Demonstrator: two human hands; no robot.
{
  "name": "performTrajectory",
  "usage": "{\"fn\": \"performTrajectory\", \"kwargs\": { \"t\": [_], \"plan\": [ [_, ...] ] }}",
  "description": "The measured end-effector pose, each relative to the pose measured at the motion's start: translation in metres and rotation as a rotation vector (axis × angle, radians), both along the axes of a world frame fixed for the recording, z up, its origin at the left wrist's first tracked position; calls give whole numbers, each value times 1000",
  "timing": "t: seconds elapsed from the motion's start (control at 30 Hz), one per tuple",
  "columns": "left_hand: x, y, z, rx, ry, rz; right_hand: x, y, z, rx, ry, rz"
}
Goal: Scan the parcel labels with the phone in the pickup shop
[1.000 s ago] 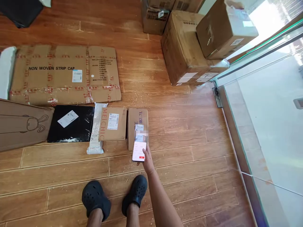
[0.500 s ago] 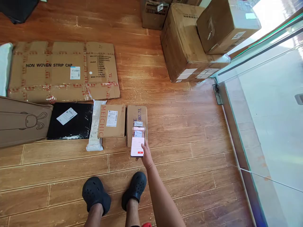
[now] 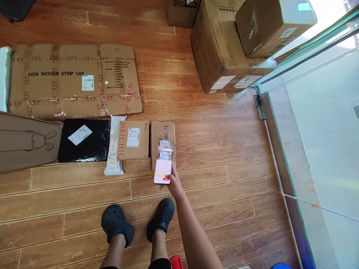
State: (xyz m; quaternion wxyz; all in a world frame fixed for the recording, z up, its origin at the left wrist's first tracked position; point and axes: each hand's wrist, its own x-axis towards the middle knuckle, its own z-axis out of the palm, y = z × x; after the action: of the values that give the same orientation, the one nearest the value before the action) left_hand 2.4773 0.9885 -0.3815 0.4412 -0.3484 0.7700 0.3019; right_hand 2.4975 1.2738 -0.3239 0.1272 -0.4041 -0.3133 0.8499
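Observation:
In my right hand (image 3: 174,182) is a smartphone (image 3: 163,168), held upright with the thumb lying on the lower right of its lit screen, by a red button. The screen's upper part shows a label; below it is a white panel with a yellow strip. Behind the phone's top lies a small cardboard box (image 3: 170,130) with blue print, its label partly covered by the phone. Left of that box is a carton marked MEÍCHIC (image 3: 141,152) with a white label. My left hand is out of view.
A white wrapped parcel (image 3: 114,145), a black package (image 3: 84,151) and a box with a rabbit drawing (image 3: 17,149) continue the row leftward. Behind them lies a large flat carton (image 3: 70,89). Big boxes (image 3: 213,48) stand by the glass door (image 3: 322,149). My dark clogs (image 3: 116,224) are below.
My thumb has moved down and left onto the red button's area, and a yellow strip now shows on the screen. The whole view has shifted slightly.

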Motion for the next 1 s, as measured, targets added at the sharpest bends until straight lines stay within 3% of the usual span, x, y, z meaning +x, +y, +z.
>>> {"fn": "performTrajectory", "kwargs": {
  "t": [0.3, 0.57, 0.73, 1.0],
  "plan": [
    [5, 10, 8, 18, -52, 101, 4, -16, 52, -7, 72, 91],
    [-19, 5, 29, 102, -41, 199, 0, -43, 83, -69, 84, 94],
    [-28, 2, 47, 161, -62, 284, -12, -72, 82, -102, -26, 89],
    [-50, 8, 68, 273, -249, 467, -53, -111, 58, -33, -121, 84]
  ]
}}
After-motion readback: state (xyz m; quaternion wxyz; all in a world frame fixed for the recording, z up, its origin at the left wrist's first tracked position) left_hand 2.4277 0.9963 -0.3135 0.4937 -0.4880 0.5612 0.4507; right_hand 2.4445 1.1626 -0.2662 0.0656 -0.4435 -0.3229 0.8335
